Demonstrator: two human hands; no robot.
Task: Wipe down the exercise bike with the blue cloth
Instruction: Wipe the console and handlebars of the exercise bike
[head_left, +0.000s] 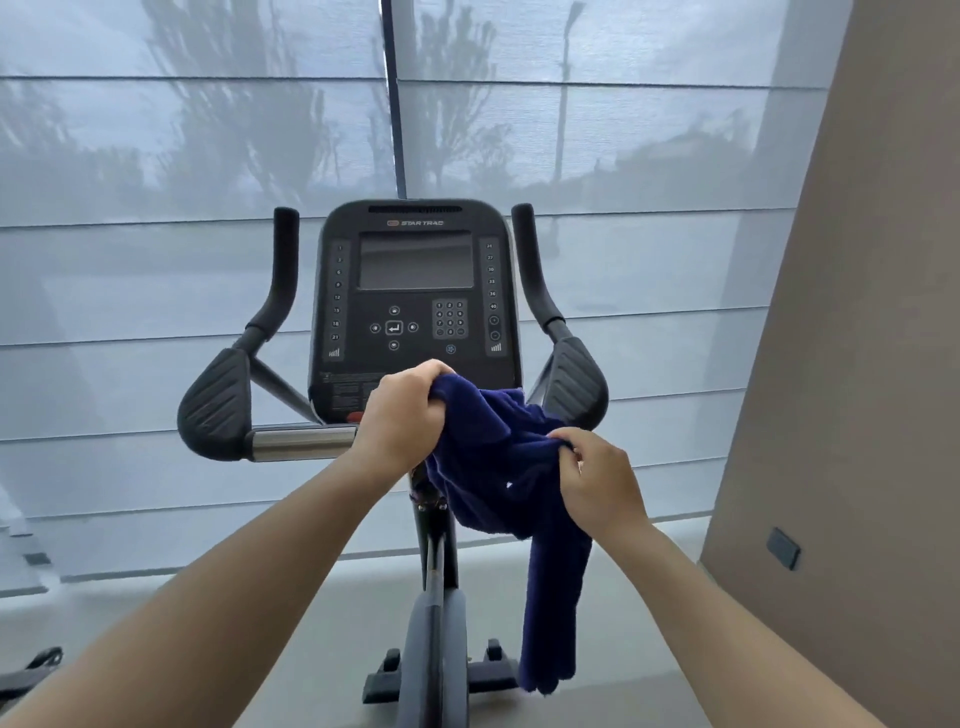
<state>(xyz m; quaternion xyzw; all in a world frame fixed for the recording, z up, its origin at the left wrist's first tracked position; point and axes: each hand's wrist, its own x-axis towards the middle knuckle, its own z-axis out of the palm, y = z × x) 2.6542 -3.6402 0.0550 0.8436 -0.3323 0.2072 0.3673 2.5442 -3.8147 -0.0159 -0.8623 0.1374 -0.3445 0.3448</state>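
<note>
- Left hand (402, 415) clenched on a bunched upper corner of the blue cloth (498, 467), just in front of the lower edge of the console (415, 312).
- Right hand (597, 483) pinches a fold of the cloth lower and to the right.
- Cloth spans the two hands in front of the exercise bike (439, 561); a long tail hangs down on the right, beside the stem.
- Risk: the loose tail may snag on the frame or drag low unless it is gathered.
- Risk: wiping across the keypad (450, 318) may press keys.
- Risk: the right-hand pinch looks light, so the fold may slip under tension.
- Legible: "STAR TRAC" logo (422, 223) above the screen (415, 260).
- Number columns flank the screen: 1–21 left, 24–40 right.
- Small label at the console's lower left is too fine to read.
</note>
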